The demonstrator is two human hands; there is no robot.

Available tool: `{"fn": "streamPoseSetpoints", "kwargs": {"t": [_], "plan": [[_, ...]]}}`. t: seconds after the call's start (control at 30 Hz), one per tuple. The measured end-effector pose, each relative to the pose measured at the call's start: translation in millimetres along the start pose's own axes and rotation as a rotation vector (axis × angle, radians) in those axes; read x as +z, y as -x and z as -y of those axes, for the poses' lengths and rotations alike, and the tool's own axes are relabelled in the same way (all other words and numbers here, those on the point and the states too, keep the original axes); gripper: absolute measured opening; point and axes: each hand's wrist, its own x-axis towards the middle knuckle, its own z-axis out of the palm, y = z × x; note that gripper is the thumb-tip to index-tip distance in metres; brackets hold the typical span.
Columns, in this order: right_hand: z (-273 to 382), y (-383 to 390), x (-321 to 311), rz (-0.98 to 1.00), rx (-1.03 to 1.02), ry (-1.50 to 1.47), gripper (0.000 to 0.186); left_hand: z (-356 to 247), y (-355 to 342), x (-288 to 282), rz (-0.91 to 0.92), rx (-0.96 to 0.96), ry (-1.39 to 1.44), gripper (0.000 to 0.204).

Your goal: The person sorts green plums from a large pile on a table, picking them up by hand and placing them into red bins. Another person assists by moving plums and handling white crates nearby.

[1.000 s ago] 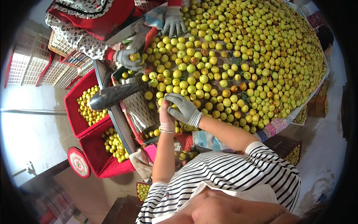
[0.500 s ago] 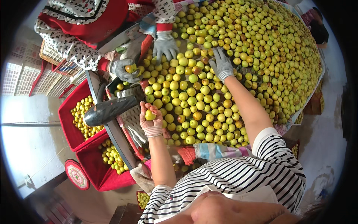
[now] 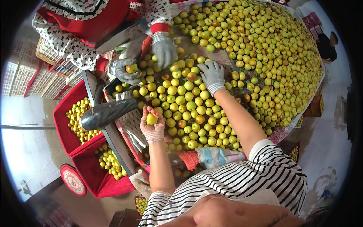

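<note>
My left hand (image 3: 153,126), in a pale glove with the fingertips showing, is closed around a yellow-green jujube (image 3: 152,119) near the black hair-dryer-shaped blower (image 3: 107,112). Over on the heap, my right hand (image 3: 212,78) wears a grey glove. Its fingers are spread and lie on the loose jujubes (image 3: 188,96), with none seen in its grip. Many of the fruits have brown patches. Across from me, a co-worker's grey-gloved hand (image 3: 123,71) holds a jujube with brown patches. The co-worker's other gloved hand (image 3: 164,51) is blurred over the fruit.
Two red cloth bins (image 3: 81,162) with jujubes stand at the left, beyond a grey metal bar (image 3: 117,147). White plastic crates (image 3: 22,75) are stacked behind them. A round patterned stool (image 3: 73,179) is beside the bins. The large jujube heap (image 3: 272,56) fills the right side.
My right hand has swept left and slightly nearer, and jujubes have shifted left, baring some cloth behind it. My left hand stays almost in place with its jujube. The co-worker's blurred hand has moved slightly.
</note>
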Motion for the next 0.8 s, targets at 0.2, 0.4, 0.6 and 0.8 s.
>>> {"fn": "streamPoseSetpoints", "kwargs": {"t": [0.2,0.4,0.6,0.8], "plan": [[-6.7,-59.6,-4.3,0.570,0.109,0.048,0.031,1.2,-8.1,-7.4,0.038,-0.015,0.019,0.028],[95.3,-50.3,-121.7,1.072,-0.150,0.183,0.037,0.6,-6.2,-10.5,-0.078,0.005,0.075,0.028],[242.0,-70.1,-115.6,0.847,-0.540,-1.276,0.074,3.3,-4.8,-1.0,-0.092,0.003,0.041,0.019],[274.2,-23.4,-96.1,0.347,-0.648,-0.923,0.065,6.1,-1.6,18.0,-0.263,0.049,-0.033,0.037]]}}
